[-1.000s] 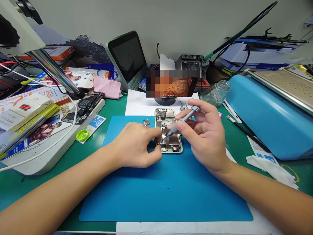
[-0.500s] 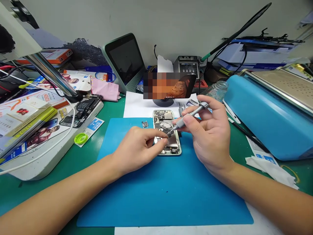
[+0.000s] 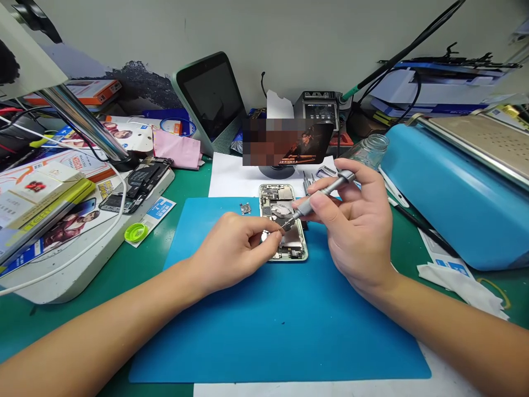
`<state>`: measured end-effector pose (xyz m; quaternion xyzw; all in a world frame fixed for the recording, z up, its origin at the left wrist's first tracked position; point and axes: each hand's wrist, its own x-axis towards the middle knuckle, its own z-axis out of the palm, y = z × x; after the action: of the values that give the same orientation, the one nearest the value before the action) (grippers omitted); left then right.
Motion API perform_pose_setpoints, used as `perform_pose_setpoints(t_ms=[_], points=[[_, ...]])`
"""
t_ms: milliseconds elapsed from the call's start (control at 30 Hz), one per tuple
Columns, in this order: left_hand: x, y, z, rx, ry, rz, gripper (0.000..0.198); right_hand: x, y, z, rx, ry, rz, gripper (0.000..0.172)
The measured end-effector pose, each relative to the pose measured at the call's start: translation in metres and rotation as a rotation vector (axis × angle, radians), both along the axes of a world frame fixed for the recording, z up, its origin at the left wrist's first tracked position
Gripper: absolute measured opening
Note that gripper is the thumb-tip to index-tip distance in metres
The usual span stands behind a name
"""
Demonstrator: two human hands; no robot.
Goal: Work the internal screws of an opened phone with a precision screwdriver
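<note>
My right hand (image 3: 361, 226) grips a silver precision screwdriver (image 3: 306, 207), one finger resting near its wide end cap. The thin shaft slants down to the left and ends at the fingertips of my left hand (image 3: 235, 245). Thumb and forefinger of that hand are pinched together at the driver's tip; anything between them is too small to make out. Both hands hover over an opened phone (image 3: 295, 237) with its inner parts bare, lying on a blue mat (image 3: 264, 331). A small metal bracket-like part (image 3: 245, 208) lies on the mat left of the phone.
At the back stand a propped playing screen (image 3: 312, 144), a dark tablet-like display (image 3: 212, 91) and a soldering station (image 3: 320, 107). A glass jar (image 3: 374, 149) and a blue machine (image 3: 438, 198) are on the right. Another dismantled phone (image 3: 138, 184) and a green cap (image 3: 136, 232) lie left.
The hands, screwdriver and phone hold nearly the same places. The whole view has shifted slightly, and the picture on the propped screen is different.
</note>
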<state>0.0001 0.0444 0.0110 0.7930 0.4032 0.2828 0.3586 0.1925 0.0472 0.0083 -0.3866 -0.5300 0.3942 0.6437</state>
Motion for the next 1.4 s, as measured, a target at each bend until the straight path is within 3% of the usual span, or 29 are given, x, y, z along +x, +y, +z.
perform_pose_setpoints(t_ms=[1400], points=[[-0.0023,0.0011,-0.0014,0.079,0.131,-0.027,0.024,0.0001,-0.0020,0.0013,-0.018,-0.073,-0.004,0.040]])
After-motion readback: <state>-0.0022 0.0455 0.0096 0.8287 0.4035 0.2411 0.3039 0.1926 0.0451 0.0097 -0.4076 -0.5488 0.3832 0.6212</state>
